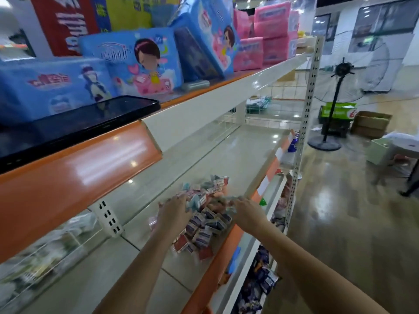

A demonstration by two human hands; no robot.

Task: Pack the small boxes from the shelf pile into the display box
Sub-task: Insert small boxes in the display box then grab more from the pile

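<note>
A pile of small boxes (204,214) was seen in the lower middle of the frame, lying on a pale shelf (238,155). The boxes were mixed up, some dark blue, some red and some pale, and they pointed every way. The left hand (173,213) was laid on the left side of the pile, with its fingers bent over some boxes. The right hand (246,210) was reached in at the right side, and a few pale boxes seemed to be pinched at its fingertips. Both hands were blurred, so the grips could not be told for sure.

No display box could be found in the frame, so packing was judged to be only starting.

The boxes were thought to be light and stiff, like thin card. They might be shiny and a bit slippery. They could be squashed if squeezed hard, and some could be knocked off the orange shelf edge (215,257). A few at a time would best be held by their flat sides.

Big blue packs (136,57) were stacked at the upper left.
</note>
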